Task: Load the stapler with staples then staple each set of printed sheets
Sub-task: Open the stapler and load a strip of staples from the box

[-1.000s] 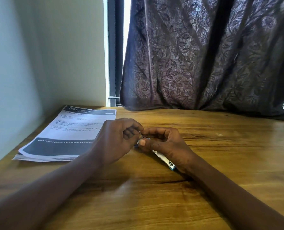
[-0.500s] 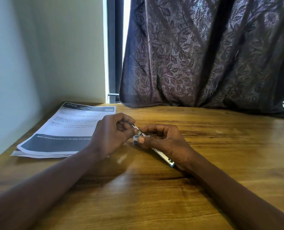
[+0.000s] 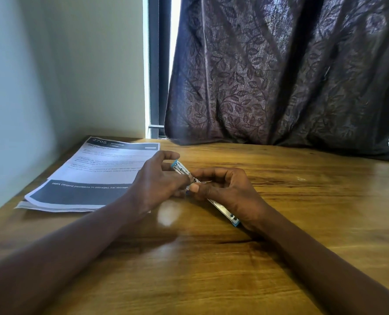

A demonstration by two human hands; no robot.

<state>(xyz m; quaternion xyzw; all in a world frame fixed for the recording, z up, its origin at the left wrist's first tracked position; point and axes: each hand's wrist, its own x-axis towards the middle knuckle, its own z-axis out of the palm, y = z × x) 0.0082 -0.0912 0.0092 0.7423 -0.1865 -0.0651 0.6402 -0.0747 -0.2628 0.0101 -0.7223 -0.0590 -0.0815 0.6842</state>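
Observation:
A small blue and silver stapler (image 3: 224,210) lies at the middle of the wooden table (image 3: 211,269). My right hand (image 3: 230,192) grips its body, and its rear end pokes out below my palm. My left hand (image 3: 157,183) holds the stapler's top arm (image 3: 181,169), which is swung up and back toward the far left, so the stapler is hinged open. A stack of printed sheets (image 3: 93,176) with dark header and footer bands lies at the left of the table, partly behind my left hand. I see no loose staples.
A pale wall runs along the table's left edge. A dark leaf-patterned curtain (image 3: 280,76) hangs at the back and drapes onto the table's far edge. A narrow window strip (image 3: 158,64) shows between wall and curtain. Bare wood lies in front and to the right.
My left hand has lifted the stapler's top arm up and away from the body, opening the stapler. My right hand has kept its hold on the body.

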